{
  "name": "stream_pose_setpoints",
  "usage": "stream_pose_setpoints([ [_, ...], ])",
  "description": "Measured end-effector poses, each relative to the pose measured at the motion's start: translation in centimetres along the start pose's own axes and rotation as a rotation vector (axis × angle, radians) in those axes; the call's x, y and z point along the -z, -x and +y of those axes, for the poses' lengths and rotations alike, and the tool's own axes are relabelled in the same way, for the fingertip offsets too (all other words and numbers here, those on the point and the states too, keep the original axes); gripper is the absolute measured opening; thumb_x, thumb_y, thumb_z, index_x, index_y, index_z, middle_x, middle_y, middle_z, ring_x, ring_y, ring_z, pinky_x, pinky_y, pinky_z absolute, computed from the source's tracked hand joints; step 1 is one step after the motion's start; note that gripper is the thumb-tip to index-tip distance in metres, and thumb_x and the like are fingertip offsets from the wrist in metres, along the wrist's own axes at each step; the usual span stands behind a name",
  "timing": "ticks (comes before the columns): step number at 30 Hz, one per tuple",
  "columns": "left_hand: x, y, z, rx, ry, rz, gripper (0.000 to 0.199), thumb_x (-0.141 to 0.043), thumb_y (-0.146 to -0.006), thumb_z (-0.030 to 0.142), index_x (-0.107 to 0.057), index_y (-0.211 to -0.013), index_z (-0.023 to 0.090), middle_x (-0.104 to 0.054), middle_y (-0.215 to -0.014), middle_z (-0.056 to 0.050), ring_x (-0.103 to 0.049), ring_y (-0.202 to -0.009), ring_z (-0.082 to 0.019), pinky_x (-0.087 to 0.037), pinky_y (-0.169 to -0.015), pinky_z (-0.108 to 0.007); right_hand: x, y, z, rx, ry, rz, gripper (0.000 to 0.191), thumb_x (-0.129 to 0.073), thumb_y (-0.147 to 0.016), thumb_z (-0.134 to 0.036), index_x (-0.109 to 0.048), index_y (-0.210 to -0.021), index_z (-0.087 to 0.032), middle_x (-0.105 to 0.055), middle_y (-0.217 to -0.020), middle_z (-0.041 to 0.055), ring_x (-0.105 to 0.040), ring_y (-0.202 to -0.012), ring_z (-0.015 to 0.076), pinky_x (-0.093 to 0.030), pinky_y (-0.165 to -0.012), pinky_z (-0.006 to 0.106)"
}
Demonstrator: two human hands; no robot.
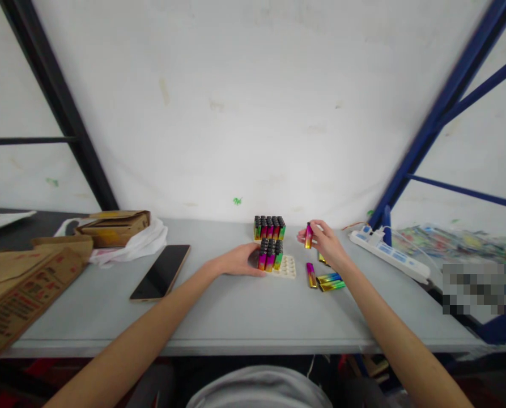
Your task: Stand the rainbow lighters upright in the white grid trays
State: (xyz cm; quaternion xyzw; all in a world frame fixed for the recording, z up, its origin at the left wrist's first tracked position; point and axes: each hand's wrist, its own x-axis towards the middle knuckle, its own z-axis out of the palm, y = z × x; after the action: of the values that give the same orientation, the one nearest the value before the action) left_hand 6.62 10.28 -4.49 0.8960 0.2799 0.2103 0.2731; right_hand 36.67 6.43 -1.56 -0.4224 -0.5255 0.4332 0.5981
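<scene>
Several shiny rainbow-coloured lighters [270, 255] with black tops stand upright in the left part of a white tray with round holes [287, 267]. My left hand [241, 259] rests around the tray's left side, fingers apart, against the lighters. To the right, my right hand [323, 236] holds one pink and gold lighter [308, 236] upright between thumb and fingers. Behind the tray stands a packed block of lighters [269, 228]. Loose lighters lie on the grey table by my right forearm, among them a pink one [311, 275] and a green and gold one [332, 286].
A phone [161, 272] lies at the left, with a white plastic bag [153, 241], an open cardboard box [117, 226] and a brown paper package [32, 286] beyond it. A white power strip [389, 254] lies at the right, near the blue frame [437, 122].
</scene>
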Motion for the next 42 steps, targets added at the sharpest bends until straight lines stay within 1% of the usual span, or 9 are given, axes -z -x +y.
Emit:
stream_pose_setpoints([
  [3,0.1,0.0,0.1,-0.013,0.010,-0.002,0.077,-0.085,-0.071,0.051,-0.058,-0.135,0.017,-0.064,-0.140,-0.013,-0.062,-0.124,-0.035,-0.046,-0.110,-0.045,-2.7,-0.2,-0.5,0.035,-0.112,-0.042,0.048,-0.073,-0.081,-0.063,-0.047,-0.104,-0.030,-0.060,-0.075,-0.0074,-0.058,-0.057,0.0119,-0.052,-0.056,0.027],
  [5,0.2,0.0,0.2,-0.023,0.020,-0.004,0.078,-0.085,-0.072,0.050,-0.058,-0.137,0.017,-0.063,-0.141,-0.013,-0.062,-0.125,-0.034,-0.046,-0.111,-0.045,-4.1,0.1,-0.2,0.078,-0.096,-0.053,0.046,-0.069,-0.084,-0.065,-0.046,-0.106,-0.031,-0.052,-0.072,-0.0091,-0.044,-0.048,0.0084,-0.039,-0.045,0.020],
  [9,0.2,0.0,0.4,-0.031,0.030,-0.014,0.078,-0.085,-0.072,0.050,-0.057,-0.137,0.016,-0.063,-0.141,-0.013,-0.062,-0.124,-0.034,-0.046,-0.110,-0.044,-5.3,1.2,1.2,0.095,0.049,-0.089,0.041,-0.058,-0.091,-0.067,-0.048,-0.108,-0.030,-0.044,-0.070,-0.0084,-0.027,-0.045,0.0070,-0.018,-0.040,0.018],
  [14,0.1,0.0,0.3,-0.031,0.043,-0.007,0.078,-0.085,-0.072,0.051,-0.058,-0.137,0.017,-0.064,-0.141,-0.013,-0.062,-0.125,-0.035,-0.045,-0.111,-0.046,-5.1,1.6,2.3,0.146,0.231,-0.057,0.044,-0.053,-0.093,-0.068,-0.054,-0.107,-0.026,-0.044,-0.066,-0.0064,-0.032,-0.049,0.0102,-0.024,-0.043,0.022],
  [18,0.1,0.0,0.5,-0.011,0.033,-0.010,0.079,-0.085,-0.071,0.050,-0.058,-0.137,0.016,-0.064,-0.141,-0.014,-0.062,-0.124,-0.035,-0.046,-0.110,-0.046,-5.1,1.7,2.5,0.185,0.448,0.033,0.051,-0.051,-0.092,-0.069,-0.061,-0.085,-0.020,-0.043,-0.060,-0.0035,-0.039,-0.054,0.0132,-0.030,-0.048,0.025],
  [24,0.2,0.0,0.5,-0.033,0.046,-0.015,0.077,-0.085,-0.073,0.050,-0.058,-0.138,0.017,-0.064,-0.140,-0.012,-0.062,-0.125,-0.034,-0.046,-0.110,-0.045,-5.9,2.7,2.1,0.263,0.583,0.110,0.046,-0.056,-0.089,-0.053,-0.043,-0.059,-0.021,-0.034,-0.055,-0.0042,-0.033,-0.056,0.0120,-0.025,-0.052,0.026],
  [31,0.1,-0.1,0.1,-0.026,0.024,-0.009,0.077,-0.084,-0.072,0.049,-0.058,-0.137,0.016,-0.064,-0.140,-0.013,-0.062,-0.125,-0.034,-0.046,-0.110,-0.044,-6.3,3.1,2.3,0.250,0.584,0.092,0.032,-0.056,-0.080,-0.039,-0.041,-0.058,-0.021,-0.033,-0.056,-0.0045,-0.032,-0.057,0.0111,-0.023,-0.053,0.025],
  [38,0.2,0.0,0.5,-0.021,0.053,-0.015,0.077,-0.085,-0.072,0.049,-0.058,-0.137,0.017,-0.065,-0.140,-0.012,-0.063,-0.123,-0.034,-0.047,-0.108,-0.045,-6.3,3.3,1.8,0.287,0.597,0.071,0.043,-0.055,-0.087,-0.050,-0.040,-0.058,-0.021,-0.032,-0.056,-0.0042,-0.030,-0.057,0.0117,-0.022,-0.053,0.026],
  [42,0.2,0.0,0.4,-0.023,0.043,-0.015,0.076,-0.084,-0.072,0.051,-0.059,-0.136,0.017,-0.065,-0.139,-0.012,-0.063,-0.123,-0.034,-0.047,-0.109,-0.044,-6.4,3.4,1.8,0.283,0.607,0.068,0.040,-0.055,-0.083,-0.047,-0.040,-0.057,-0.022,-0.032,-0.055,-0.0041,-0.030,-0.056,0.0115,-0.022,-0.052,0.026],
])
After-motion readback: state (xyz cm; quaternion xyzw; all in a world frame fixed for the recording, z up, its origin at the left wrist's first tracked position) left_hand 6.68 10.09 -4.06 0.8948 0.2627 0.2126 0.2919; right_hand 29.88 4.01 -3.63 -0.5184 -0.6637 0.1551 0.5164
